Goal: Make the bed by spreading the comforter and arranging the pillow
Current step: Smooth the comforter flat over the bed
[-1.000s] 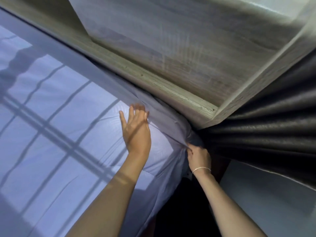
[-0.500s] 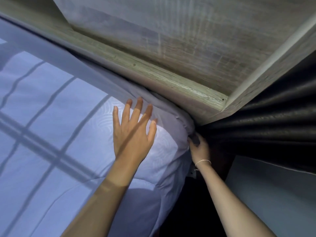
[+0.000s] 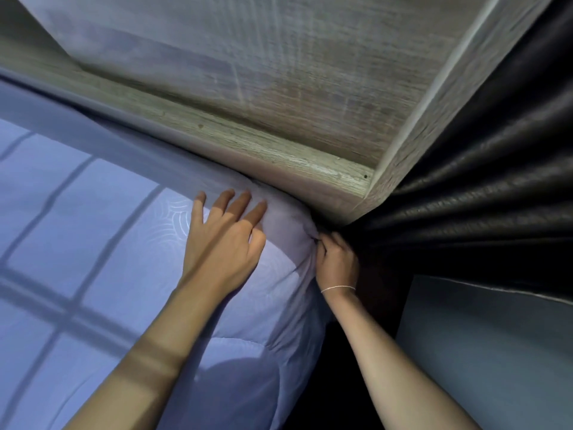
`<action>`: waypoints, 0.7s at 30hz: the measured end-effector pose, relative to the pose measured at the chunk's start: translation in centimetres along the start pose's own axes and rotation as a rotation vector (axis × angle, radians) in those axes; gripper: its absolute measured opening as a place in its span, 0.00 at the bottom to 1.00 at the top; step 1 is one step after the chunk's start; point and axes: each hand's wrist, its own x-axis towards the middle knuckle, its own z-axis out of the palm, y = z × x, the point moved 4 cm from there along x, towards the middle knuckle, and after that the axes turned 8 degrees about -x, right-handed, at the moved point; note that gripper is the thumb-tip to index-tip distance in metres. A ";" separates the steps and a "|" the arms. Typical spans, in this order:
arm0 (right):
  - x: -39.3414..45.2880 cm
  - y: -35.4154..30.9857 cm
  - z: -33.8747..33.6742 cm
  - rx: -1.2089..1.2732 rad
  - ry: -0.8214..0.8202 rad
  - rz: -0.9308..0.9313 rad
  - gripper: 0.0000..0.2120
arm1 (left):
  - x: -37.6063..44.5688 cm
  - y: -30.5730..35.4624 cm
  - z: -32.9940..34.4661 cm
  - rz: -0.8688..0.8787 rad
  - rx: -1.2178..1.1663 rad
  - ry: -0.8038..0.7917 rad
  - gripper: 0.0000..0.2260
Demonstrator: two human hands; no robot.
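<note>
Pressing comforter (image 3: 130, 243): flat left hand (image 3: 221, 243) (right hand (image 3: 336, 262) pinching corner)

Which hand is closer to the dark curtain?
Right. The right hand pinches the comforter at the bed's corner, right beside the dark curtain. The left hand lies flat on top of the comforter, farther from the curtain.

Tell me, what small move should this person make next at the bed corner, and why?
Probably tug the pinched comforter corner down beside the wooden headboard: the right hand grips bunched fabric there, while the left hand presses the top flat.
</note>
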 end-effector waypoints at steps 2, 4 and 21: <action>0.4 1.8 0.6 -0.247 -0.048 -0.017 0.03 | 0.1 0.6 0.5 0.026 0.012 -0.038 0.22; 0.3 2.6 1.3 -0.330 -0.125 -0.018 0.04 | 0.5 1.5 0.8 0.063 -0.020 -0.092 0.25; -6.8 -0.3 6.0 0.879 -0.582 1.232 0.26 | -3.4 -7.4 -0.6 -0.198 -0.171 0.253 0.26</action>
